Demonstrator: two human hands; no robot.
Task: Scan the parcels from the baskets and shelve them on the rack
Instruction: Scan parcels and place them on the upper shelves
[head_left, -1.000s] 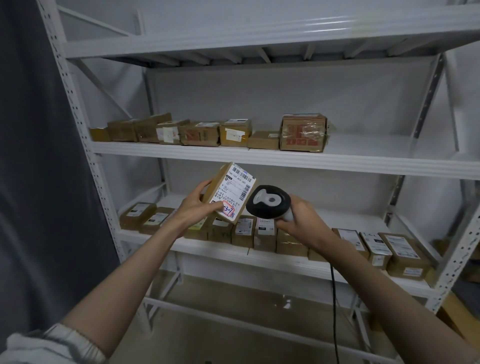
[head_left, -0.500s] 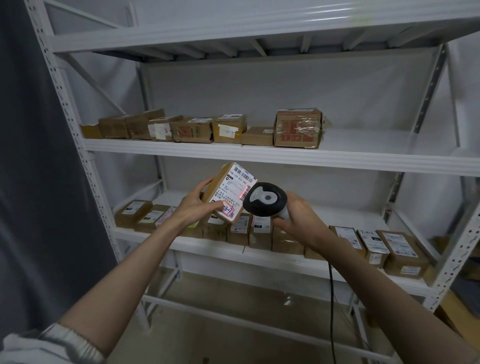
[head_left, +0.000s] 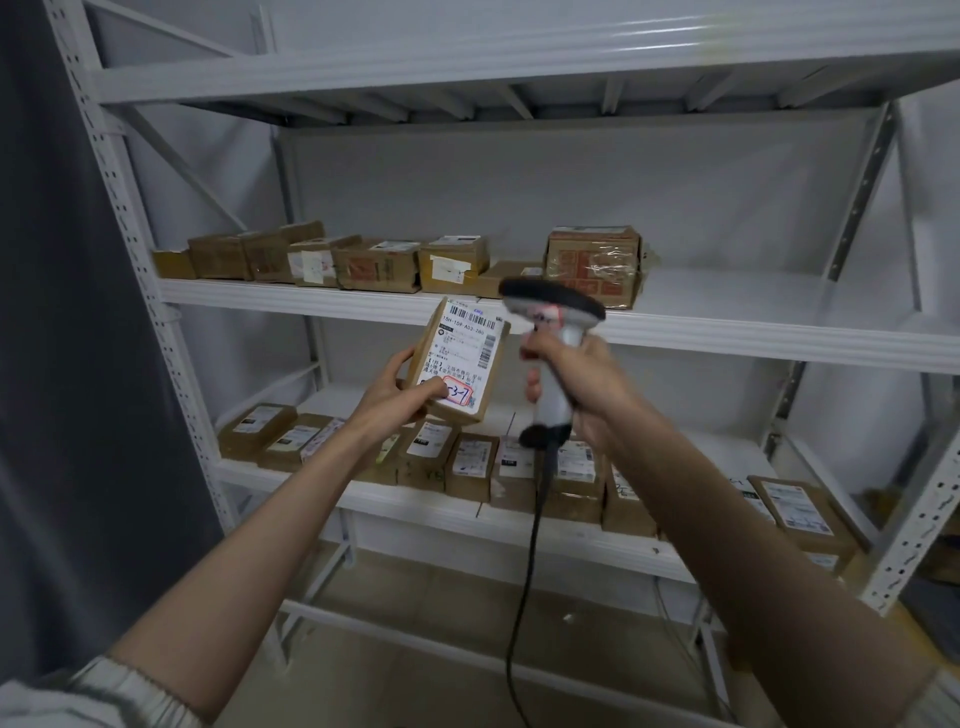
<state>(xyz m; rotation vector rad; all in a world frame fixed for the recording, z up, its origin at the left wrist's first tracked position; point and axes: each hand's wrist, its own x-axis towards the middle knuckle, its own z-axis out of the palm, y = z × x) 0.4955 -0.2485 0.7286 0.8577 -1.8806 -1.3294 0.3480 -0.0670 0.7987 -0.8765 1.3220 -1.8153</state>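
Note:
My left hand (head_left: 397, 395) grips a small brown parcel (head_left: 460, 353) by its lower left corner, its white barcode label facing me with a red-circled "3-1" mark. My right hand (head_left: 582, 384) holds a grey corded barcode scanner (head_left: 553, 317) by the handle, upright, its dark head just right of the parcel's top edge. Both are raised in front of the white metal rack (head_left: 727, 332). No basket is in view.
A row of brown parcels (head_left: 379, 265) lies on the middle shelf, with a taller taped box (head_left: 595, 265) at its right end. Several labelled parcels (head_left: 472, 462) line the lower shelf (head_left: 415, 509). A dark curtain (head_left: 57, 364) hangs left. The scanner cable (head_left: 524, 571) dangles down.
The scanner has swung from pointing at the label to upright and moved up and to the right. The parcel has turned more upright in my left hand.

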